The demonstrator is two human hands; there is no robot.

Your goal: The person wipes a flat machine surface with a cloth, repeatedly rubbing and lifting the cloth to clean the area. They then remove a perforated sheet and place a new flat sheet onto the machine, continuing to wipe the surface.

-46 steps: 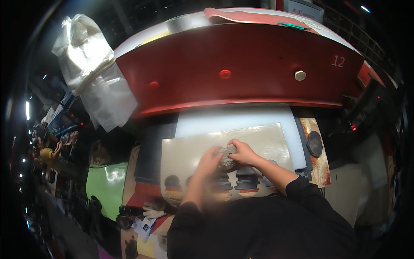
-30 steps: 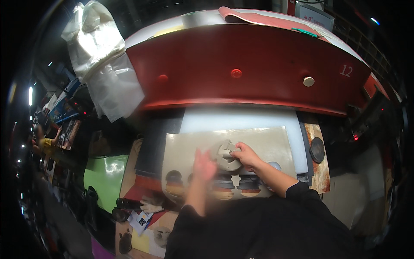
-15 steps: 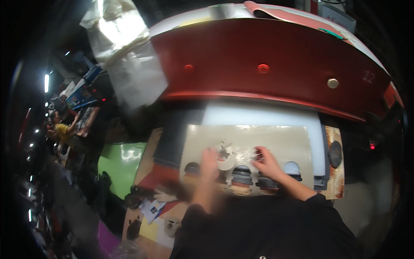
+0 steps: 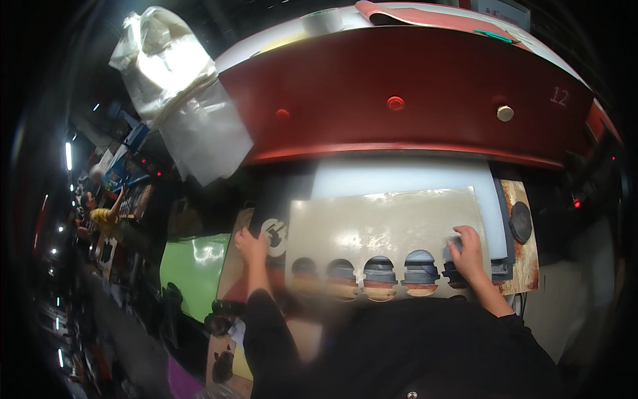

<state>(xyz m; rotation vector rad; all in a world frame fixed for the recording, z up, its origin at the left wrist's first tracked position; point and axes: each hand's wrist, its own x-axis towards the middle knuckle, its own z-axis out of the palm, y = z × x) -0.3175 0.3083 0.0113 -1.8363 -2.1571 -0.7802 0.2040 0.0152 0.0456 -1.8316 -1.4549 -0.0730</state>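
Note:
A pale beige sheet point(image 4: 392, 209) has a row of rounded cutouts along its near edge. My left hand point(image 4: 252, 249) is just beyond the sheet's left end, closed at the rim of a flat beige disc point(image 4: 274, 237) with shaped openings in it. Over the sheet's right part is my right hand point(image 4: 470, 256); its thumb and index finger are curved and apart, and I make out nothing held between them. Under the sheet lie a white board point(image 4: 405, 174) and dark layers.
A red machine beam point(image 4: 332, 100) with buttons spans the far side. Clear plastic bags point(image 4: 199, 126) hang at the far left. A dark oval piece point(image 4: 521, 223) rests on a worn board point(image 4: 518, 266) at right. A green panel point(image 4: 193, 269) stands left; a person in yellow point(image 4: 103, 218) is farther off.
My left hand has carried the disc leftward, off the sheet. My right hand has moved right, toward the sheet's right end. More of the row of cutouts shows now.

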